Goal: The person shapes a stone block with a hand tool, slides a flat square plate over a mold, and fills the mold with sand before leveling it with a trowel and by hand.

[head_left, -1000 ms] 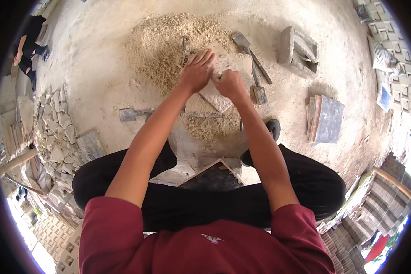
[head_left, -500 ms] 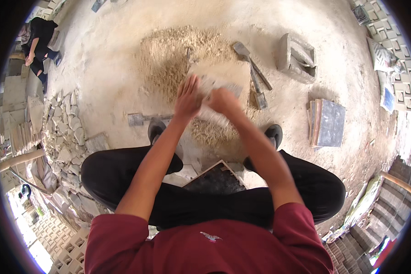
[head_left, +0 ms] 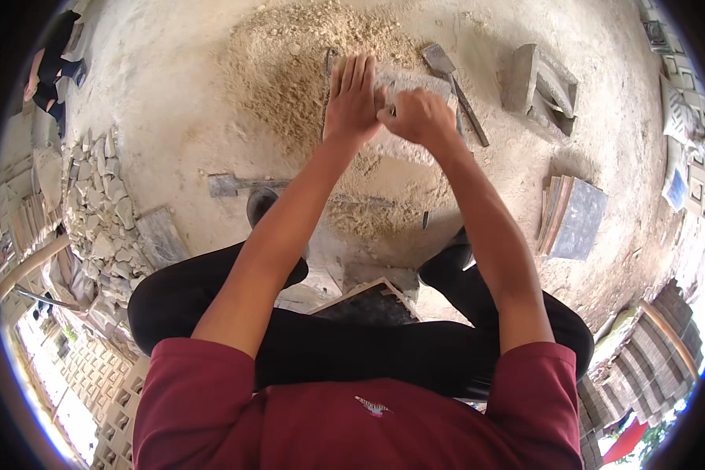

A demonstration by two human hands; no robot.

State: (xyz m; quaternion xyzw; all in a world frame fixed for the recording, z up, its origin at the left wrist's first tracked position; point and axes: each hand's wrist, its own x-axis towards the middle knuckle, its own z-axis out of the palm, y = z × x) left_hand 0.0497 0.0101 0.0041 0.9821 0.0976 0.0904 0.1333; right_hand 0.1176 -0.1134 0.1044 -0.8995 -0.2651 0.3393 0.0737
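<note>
A pale, dusty rectangular slab point(head_left: 403, 147) lies on the ground in front of my feet, beside loose sandy crumbs point(head_left: 278, 86). My left hand point(head_left: 352, 103) rests on its left side, fingers stretched out and pointing away from me. Close by on the right, my right hand point(head_left: 420, 116) is closed in a fist over the slab, its thumb side toward the left hand. Whatever that fist grips is hidden under the fingers. Part of the slab's far side shows beyond both hands.
A flat-bladed tool point(head_left: 439, 59) lies right of the slab, near a grey box-shaped mould point(head_left: 521, 78). A long-handled tool point(head_left: 223, 186) lies left. Stacked boards point(head_left: 578, 219) stand right; stone rubble point(head_left: 94, 204) lies left. Another person point(head_left: 52, 63) sits far left.
Both hands have moved farther forward, the right one also to the right. The slab's visible part has shifted away from me. The whole view has shifted slightly.
</note>
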